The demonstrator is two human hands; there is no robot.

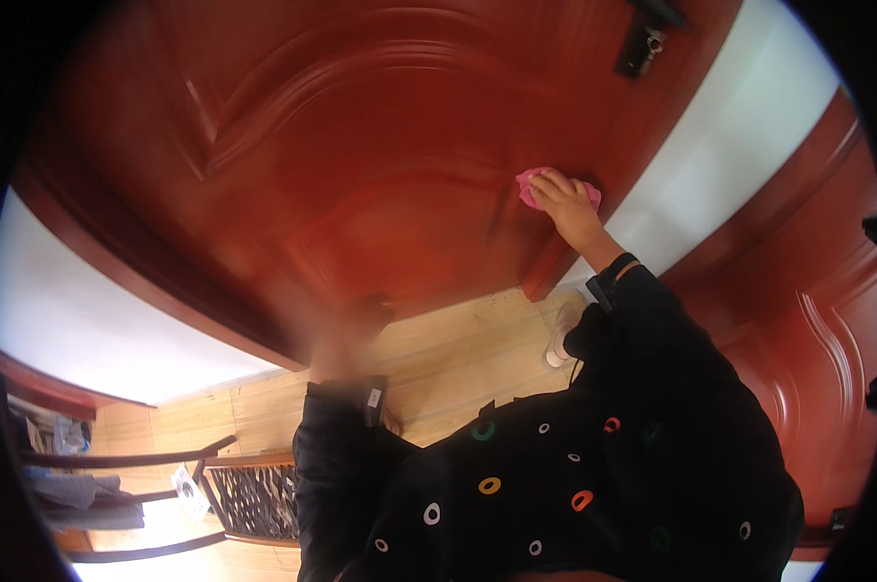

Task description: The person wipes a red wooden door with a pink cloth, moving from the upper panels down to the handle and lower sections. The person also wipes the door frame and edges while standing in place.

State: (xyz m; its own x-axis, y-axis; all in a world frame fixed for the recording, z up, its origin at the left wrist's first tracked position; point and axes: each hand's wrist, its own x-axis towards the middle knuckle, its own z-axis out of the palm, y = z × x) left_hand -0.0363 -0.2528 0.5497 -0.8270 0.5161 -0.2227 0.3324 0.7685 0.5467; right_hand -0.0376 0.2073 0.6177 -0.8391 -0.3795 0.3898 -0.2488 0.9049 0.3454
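My right hand (566,201) presses a pink cloth (526,190) against the glossy red-brown door (409,131), near its right edge and below the handle. The cloth shows on both sides of my fingers. My left hand (340,331) hangs low in front of the door's lower part, to the left; it is badly blurred, so its fingers and anything in them cannot be made out. A black strap is around my right wrist. The dark door handle (657,18) has keys (653,44) hanging at its lock plate, at the upper right.
A second red-brown door (795,349) stands at the right, past a white wall strip (700,153). At lower left are a wooden rack (129,459) with grey cloth on it and a patterned panel (256,502). The floor (453,349) is light wood.
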